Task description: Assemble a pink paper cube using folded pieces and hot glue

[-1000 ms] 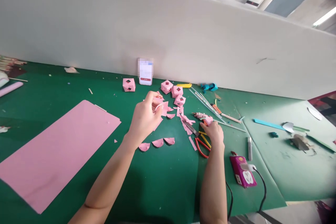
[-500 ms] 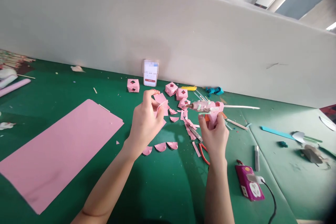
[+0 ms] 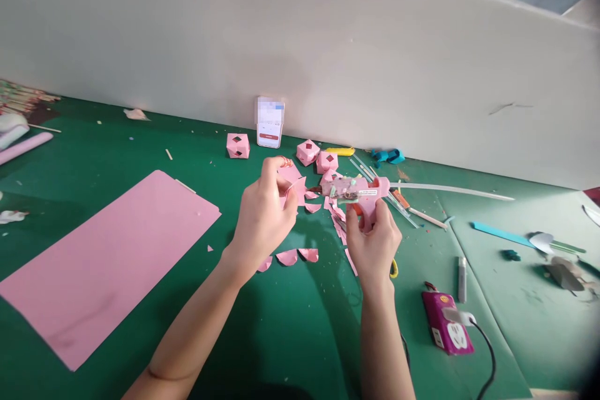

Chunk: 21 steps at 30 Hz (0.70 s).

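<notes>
My left hand (image 3: 267,212) pinches a folded piece of pink paper (image 3: 294,185); part of the paper is hidden behind my fingers. In my right hand (image 3: 374,240) is a pink glue gun (image 3: 349,189), its nozzle pointing left, close to the paper's right edge. Whether nozzle and paper touch I cannot tell. A long clear glue stick (image 3: 450,190) sticks out of the gun's back. Behind my hands stand several small pink paper boxes (image 3: 238,145) with diamond-shaped holes. Pink half-round paper pieces (image 3: 287,257) lie in front, and pink paper strips (image 3: 338,219) lie under the gun.
A large pink sheet (image 3: 112,262) covers the left of the green table (image 3: 290,337). A phone (image 3: 270,123) leans on the white partition (image 3: 187,31). At the right lies a purple power socket (image 3: 447,322) with a cable, beside a grey-white tube (image 3: 462,279) and a blue strip (image 3: 501,234).
My right hand has brought the glue gun leftward, so its nozzle is now near the paper in my left hand. The left hand has shifted slightly right. The view has tilted a little.
</notes>
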Motion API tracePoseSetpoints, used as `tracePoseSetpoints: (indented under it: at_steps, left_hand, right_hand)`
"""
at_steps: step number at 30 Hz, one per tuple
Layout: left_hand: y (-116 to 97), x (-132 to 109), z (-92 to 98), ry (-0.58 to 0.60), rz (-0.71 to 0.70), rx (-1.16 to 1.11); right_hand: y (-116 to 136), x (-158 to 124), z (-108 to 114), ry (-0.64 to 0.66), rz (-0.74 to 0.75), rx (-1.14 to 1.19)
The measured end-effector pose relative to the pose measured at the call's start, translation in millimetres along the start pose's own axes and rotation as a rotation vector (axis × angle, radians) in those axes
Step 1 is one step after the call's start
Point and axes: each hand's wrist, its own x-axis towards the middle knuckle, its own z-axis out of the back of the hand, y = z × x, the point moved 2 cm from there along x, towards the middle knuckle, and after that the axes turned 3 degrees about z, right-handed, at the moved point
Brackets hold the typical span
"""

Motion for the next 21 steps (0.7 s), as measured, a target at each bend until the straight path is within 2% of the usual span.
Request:
tracePoseSetpoints:
  at_steps: [13,21]
  left_hand:
    - [0.6,0.6,-1.9,0.009,-0.017,-0.026]
    - [3.0,-1.0,-0.6,0.023,0.019,0.004]
  right_hand:
    - [3.5,-0.5,2.6,-0.019,0.024,-0.059]
    - [2.3,2.3,9.6,-0.037,-0.027,-0.075]
